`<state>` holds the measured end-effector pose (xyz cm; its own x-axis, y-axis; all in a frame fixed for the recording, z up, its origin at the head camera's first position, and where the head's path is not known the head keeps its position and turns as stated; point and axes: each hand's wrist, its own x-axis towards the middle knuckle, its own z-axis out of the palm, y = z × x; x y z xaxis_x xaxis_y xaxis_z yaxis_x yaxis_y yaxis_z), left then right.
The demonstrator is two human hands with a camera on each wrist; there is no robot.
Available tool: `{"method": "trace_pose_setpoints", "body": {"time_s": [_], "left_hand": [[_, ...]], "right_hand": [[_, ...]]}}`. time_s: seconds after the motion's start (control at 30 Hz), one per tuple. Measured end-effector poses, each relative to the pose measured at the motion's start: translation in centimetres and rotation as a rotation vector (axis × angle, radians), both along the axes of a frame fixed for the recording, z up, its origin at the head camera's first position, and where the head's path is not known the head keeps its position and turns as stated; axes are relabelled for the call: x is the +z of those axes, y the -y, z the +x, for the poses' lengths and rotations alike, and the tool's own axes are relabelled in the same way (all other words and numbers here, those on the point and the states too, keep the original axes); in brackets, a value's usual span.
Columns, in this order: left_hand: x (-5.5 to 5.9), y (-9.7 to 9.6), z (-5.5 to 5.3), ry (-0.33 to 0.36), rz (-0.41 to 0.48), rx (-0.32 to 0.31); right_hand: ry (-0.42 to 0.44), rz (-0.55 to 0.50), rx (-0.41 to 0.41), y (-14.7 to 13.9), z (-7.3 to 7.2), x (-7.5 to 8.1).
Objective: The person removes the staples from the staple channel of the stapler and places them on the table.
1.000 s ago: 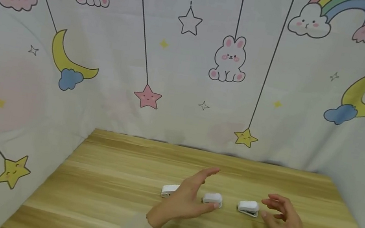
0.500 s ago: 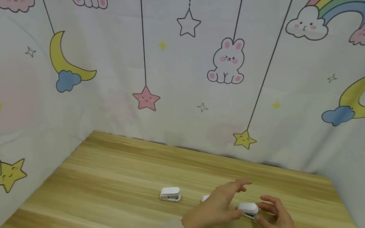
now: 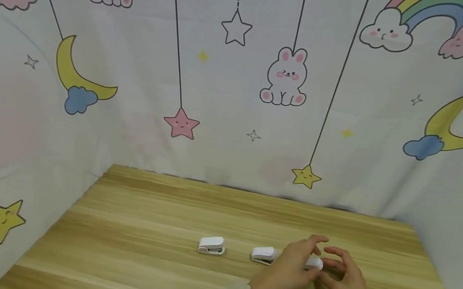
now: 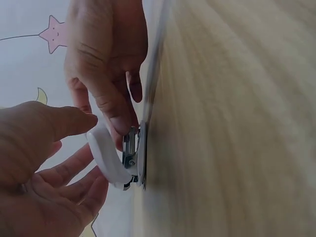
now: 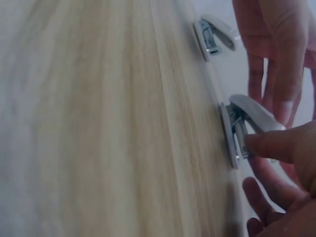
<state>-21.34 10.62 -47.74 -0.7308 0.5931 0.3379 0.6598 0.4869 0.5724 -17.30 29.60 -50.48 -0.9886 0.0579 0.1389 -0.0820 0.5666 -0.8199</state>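
Note:
At the right of a row of three stands a small white stapler (image 3: 314,264), its lever raised and its metal staple channel bare in the left wrist view. My left hand (image 3: 288,265) holds it from the left, with the thumb (image 4: 79,122) at the lever's end and the fingers behind. From the right, my right hand (image 3: 350,287) pinches its open end, the thumb (image 5: 269,145) lying by the metal channel. In the head view my left hand hides much of this stapler. Just left of that hand, a second white stapler (image 3: 262,254) rests on the table.
Farther left on the wooden table (image 3: 138,271) sits a third white stapler (image 3: 212,245). A white cloth (image 3: 241,85) printed with stars, rabbits, moons and rainbows surrounds the table at the back and both sides.
My left hand has moved right, past the middle stapler to the rightmost one, uncovering the left and middle staplers. My right hand has closed in on the same stapler's open end.

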Motion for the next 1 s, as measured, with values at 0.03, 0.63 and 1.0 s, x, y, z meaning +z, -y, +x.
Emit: {"method": "trace_pose_setpoints", "body": {"time_s": [0.03,0.63,1.0], "left_hand": [[0.0,-0.2,0.0,-0.002,-0.011,0.007],[0.5,-0.3,-0.4,0.012,-0.073,0.064],[1.9,2.4,-1.3,-0.029,-0.134,0.025]], "right_hand": [[-0.003,-0.003,-0.002,0.0,0.0,-0.1],[-0.022,0.011,-0.009,0.4,-0.3,-0.5],[-0.063,0.033,0.02,0.5,-0.2,-0.4]]}}
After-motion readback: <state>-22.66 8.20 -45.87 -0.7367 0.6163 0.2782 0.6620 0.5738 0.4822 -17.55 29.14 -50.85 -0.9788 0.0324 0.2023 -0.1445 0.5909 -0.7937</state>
